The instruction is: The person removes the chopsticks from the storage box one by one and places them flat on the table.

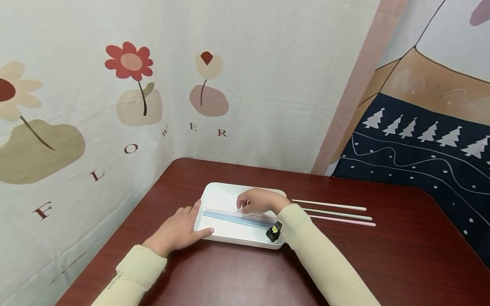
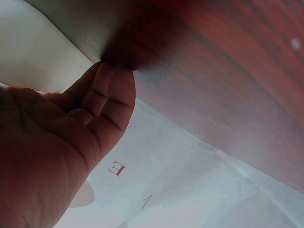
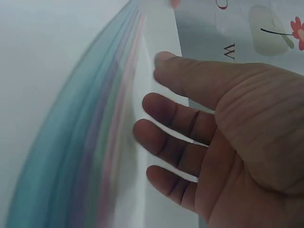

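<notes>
A white tray [image 1: 226, 236] sits on the dark red wooden table, with long thin strips [image 1: 237, 217] lying across it. In the right wrist view the strips [image 3: 95, 137] show blue, purple, green and pink bands side by side. My left hand [image 1: 176, 229] rests at the tray's left end, its fingers along the outer side and its thumb at the near left corner. The left wrist view shows those fingers [image 2: 111, 102] together and slightly bent. Over the tray, beside the strips, hovers my right hand [image 1: 260, 201]. Its fingers [image 3: 166, 145] are loosely bent with nothing between them.
To the right of the tray, three separate strips lie on the table: a cream one [image 1: 329, 205], a pale green one [image 1: 340, 213] and a pink one [image 1: 344, 220]. A small black device [image 1: 274, 232] is at the right wrist. Printed curtains [image 1: 268, 106] stand behind the table [image 1: 237, 272].
</notes>
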The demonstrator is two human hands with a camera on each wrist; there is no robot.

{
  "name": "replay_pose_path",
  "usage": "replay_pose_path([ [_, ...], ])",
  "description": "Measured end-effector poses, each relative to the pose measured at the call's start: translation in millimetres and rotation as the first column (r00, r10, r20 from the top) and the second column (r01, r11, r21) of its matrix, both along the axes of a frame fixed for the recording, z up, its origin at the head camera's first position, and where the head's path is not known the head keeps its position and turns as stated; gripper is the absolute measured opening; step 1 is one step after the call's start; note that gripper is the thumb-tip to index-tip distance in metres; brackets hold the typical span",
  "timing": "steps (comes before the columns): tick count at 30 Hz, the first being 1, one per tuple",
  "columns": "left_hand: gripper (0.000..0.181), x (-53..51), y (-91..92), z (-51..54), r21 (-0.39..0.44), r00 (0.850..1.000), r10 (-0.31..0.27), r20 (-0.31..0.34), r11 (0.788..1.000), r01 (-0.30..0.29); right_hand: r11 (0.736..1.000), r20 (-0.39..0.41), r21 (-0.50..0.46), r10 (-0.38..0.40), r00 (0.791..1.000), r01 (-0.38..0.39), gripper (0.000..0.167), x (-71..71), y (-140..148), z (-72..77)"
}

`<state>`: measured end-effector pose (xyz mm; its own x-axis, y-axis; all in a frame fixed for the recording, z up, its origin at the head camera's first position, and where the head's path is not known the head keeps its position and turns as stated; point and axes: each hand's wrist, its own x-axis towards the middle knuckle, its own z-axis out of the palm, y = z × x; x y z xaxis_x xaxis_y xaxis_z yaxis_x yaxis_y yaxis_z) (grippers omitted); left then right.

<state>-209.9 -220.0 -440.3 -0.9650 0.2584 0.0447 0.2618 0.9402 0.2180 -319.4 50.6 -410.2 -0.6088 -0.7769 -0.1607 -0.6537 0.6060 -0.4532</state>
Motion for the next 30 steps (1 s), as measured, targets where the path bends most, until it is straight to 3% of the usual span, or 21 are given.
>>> replay_pose_path([
  [16,0.113,1.3,1.0,2.4,0.000,1.000,-0.001,0.006,1.000,0.001,0.986,0.114,-0.136,-0.084,0.990,0.099,0.007,-7.8,-7.7,-23.0],
  [30,0.112,1.8,0.9,1.8,0.007,1.000,0.002,0.008,1.000,-0.003,0.982,0.095,-0.127,-0.128,0.987,0.140,0.015,-2.5,-8.9,-24.6],
])
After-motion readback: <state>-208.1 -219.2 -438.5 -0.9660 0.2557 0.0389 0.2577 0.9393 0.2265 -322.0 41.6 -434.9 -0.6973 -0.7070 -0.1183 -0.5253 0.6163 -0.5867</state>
